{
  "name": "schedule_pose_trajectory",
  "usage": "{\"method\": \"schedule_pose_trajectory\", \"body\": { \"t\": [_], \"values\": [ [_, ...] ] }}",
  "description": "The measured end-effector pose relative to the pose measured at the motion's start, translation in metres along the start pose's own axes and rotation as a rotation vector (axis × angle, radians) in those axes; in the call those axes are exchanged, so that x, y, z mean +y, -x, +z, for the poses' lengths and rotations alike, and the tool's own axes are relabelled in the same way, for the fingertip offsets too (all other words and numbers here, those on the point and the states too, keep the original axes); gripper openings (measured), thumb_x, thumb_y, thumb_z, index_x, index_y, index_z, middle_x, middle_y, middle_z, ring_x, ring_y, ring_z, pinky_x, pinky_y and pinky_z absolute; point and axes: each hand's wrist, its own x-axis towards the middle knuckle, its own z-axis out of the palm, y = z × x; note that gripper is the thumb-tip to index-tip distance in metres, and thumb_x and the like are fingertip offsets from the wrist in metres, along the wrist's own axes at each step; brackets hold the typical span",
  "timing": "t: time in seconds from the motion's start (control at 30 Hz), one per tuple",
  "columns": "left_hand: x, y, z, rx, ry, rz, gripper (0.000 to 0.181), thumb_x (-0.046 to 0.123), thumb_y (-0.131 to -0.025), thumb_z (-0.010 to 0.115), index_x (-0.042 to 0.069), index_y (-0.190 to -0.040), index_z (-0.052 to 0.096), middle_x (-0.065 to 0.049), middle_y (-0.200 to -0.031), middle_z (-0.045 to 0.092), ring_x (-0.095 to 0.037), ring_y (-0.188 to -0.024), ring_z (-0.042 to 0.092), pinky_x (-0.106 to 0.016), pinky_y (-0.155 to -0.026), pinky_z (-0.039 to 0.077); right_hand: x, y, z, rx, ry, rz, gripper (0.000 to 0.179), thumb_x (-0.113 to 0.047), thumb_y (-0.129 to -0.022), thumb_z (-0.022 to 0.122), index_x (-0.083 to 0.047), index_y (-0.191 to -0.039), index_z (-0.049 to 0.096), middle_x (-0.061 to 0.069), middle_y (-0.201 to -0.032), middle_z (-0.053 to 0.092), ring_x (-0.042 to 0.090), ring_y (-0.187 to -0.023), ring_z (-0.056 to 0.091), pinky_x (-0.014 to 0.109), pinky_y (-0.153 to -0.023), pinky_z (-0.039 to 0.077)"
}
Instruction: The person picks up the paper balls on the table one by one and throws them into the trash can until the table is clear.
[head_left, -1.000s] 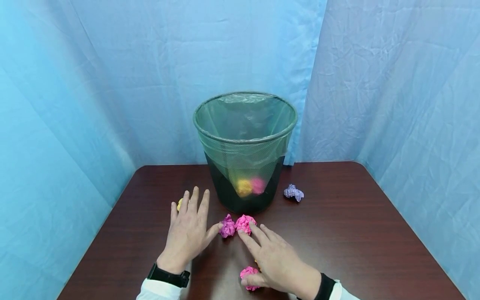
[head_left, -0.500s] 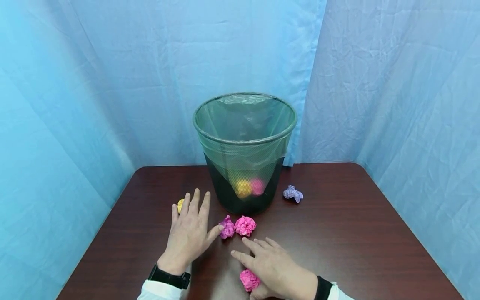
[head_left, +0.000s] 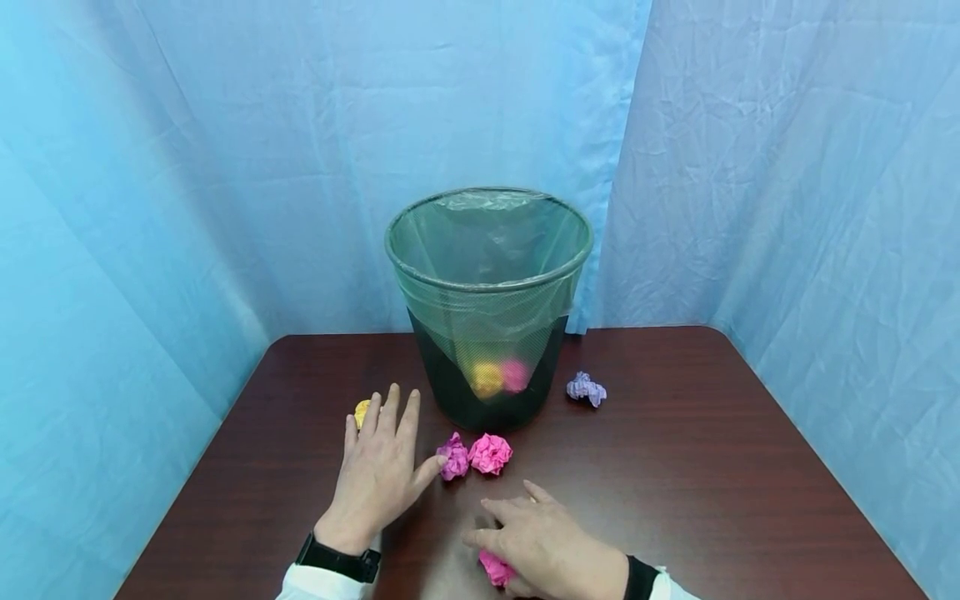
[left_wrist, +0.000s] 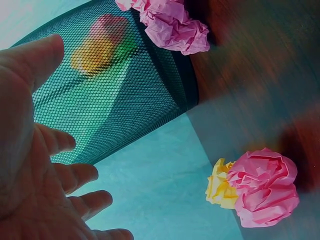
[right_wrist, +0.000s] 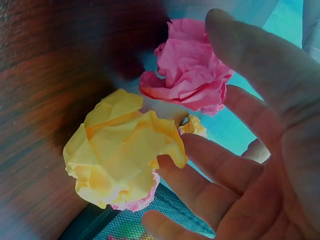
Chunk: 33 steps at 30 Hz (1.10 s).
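Observation:
My left hand is spread over the table, its thumb tip at a purple crumpled paper ball. A yellow paper ball peeks out past its fingers. In the left wrist view, a pink paper ball sits before a yellow one, apart from the fingers. My right hand is lowered over a pink paper ball, fingers loosely bent. The right wrist view shows that pink ball by the thumb and a yellow paper ball near the fingertips; the head view hides this yellow ball.
A mesh wastebasket with a clear liner stands at the table's back, with yellow and pink balls inside. Before it lies another pink ball; a lavender ball is to its right. Blue curtains surround the dark wooden table.
My right hand has drawn back from the pink ball near the wastebasket toward the nearer pink ball, and its fingers have bent. The left hand has stayed nearly still.

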Motion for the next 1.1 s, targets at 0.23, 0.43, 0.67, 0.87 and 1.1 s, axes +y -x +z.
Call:
{"method": "schedule_pose_trajectory", "body": {
  "t": [0.23, 0.43, 0.67, 0.87, 1.1],
  "values": [
    [0.000, 0.001, 0.001, -0.001, -0.001, 0.001, 0.094, 0.064, -0.081, 0.063, 0.010, -0.153, 0.035, -0.022, -0.157, 0.031, -0.043, -0.143, 0.023, -0.072, -0.108, 0.019, -0.001, -0.001, 0.003, 0.018, 0.000, -0.040, 0.060, -0.040, -0.077, 0.079, -0.044, -0.132, 0.055, -0.012, -0.120, 0.059, 0.007, -0.111, 0.053, 0.066, -0.096, 0.042],
    [0.000, 0.001, 0.001, -0.008, -0.001, -0.005, 0.095, 0.064, -0.080, 0.064, 0.010, -0.153, 0.035, -0.023, -0.156, 0.031, -0.044, -0.143, 0.024, -0.072, -0.108, 0.019, -0.001, -0.002, 0.005, 0.013, -0.036, -0.041, 0.053, -0.040, -0.079, 0.077, -0.041, -0.129, 0.059, -0.012, -0.120, 0.061, 0.008, -0.109, 0.056, 0.066, -0.098, 0.040],
    [0.000, 0.001, 0.002, -0.010, 0.000, -0.011, 0.095, 0.063, -0.080, 0.065, 0.009, -0.152, 0.037, -0.023, -0.156, 0.032, -0.045, -0.142, 0.025, -0.072, -0.108, 0.020, -0.001, -0.004, 0.006, -0.006, -0.058, -0.029, 0.051, -0.043, -0.077, 0.078, -0.042, -0.125, 0.062, -0.013, -0.117, 0.063, 0.008, -0.104, 0.059, 0.065, -0.098, 0.041],
    [0.000, 0.002, 0.003, -0.023, -0.004, -0.012, 0.095, 0.064, -0.080, 0.064, 0.010, -0.152, 0.036, -0.023, -0.156, 0.031, -0.045, -0.142, 0.025, -0.072, -0.108, 0.019, -0.002, -0.005, 0.010, -0.035, -0.063, -0.039, 0.050, -0.047, -0.075, 0.078, -0.043, -0.122, 0.063, -0.015, -0.114, 0.062, 0.004, -0.102, 0.055, 0.065, -0.097, 0.041],
    [-0.001, 0.002, 0.003, -0.032, 0.001, -0.006, 0.094, 0.063, -0.082, 0.063, 0.010, -0.153, 0.034, -0.023, -0.157, 0.030, -0.045, -0.142, 0.023, -0.071, -0.109, 0.018, -0.002, -0.006, 0.013, -0.020, -0.091, -0.064, 0.045, -0.045, -0.077, 0.078, -0.040, -0.120, 0.066, -0.014, -0.112, 0.064, 0.002, -0.100, 0.057, 0.066, -0.097, 0.041]
  ]
}}
